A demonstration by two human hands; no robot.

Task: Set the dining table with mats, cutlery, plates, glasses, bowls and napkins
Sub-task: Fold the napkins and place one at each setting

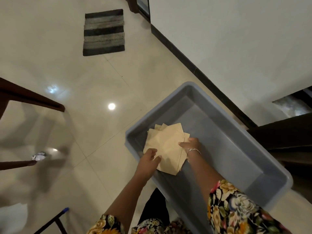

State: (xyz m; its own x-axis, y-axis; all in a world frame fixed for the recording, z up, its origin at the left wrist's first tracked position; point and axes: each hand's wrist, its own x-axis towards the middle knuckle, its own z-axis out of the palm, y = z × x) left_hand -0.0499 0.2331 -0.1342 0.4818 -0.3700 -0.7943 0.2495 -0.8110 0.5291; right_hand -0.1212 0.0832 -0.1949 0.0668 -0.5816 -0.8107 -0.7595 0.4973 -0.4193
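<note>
Napkins (pixel 166 146) in grey tub (pixel 228 157) | left hand (pixel 149 157), right hand (pixel 190 143) grip them | count unclear

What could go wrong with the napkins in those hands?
The napkins are fanned out, not squared up, so loose ones might slide from the pile and land on the floor. The left hand and right hand hold only two edges, so the far corners could flop or crease. The pile's near corner hangs over the rim of the grey tub, which might snag it.
</note>
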